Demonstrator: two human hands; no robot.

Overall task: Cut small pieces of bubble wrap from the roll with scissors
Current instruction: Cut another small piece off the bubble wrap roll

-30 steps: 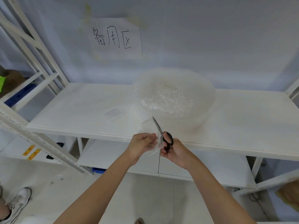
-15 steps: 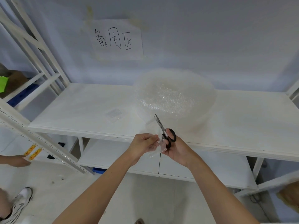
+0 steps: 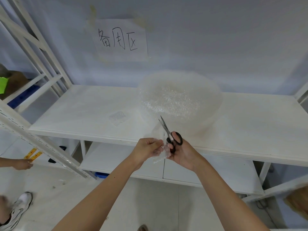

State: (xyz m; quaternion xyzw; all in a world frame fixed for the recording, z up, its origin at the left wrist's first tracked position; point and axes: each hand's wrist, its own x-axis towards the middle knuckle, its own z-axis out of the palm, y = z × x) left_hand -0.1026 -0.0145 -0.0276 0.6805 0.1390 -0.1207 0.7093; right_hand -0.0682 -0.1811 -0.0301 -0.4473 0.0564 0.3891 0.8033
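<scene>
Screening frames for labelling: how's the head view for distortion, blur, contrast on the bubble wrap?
Head view: wide-angle bend, the shelf edge and uprights curve. Centre sharp: scissors and both hands crisp; bottom-left shoe smeared. Light flat, shadows faint. The bubble wrap roll shows only specular sparkle against white; the cut piece on the shelf is barely visible.

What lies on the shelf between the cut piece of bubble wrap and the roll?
In the head view the stretch of white shelf between the cut piece and the roll is bare; nothing lies there.
</scene>
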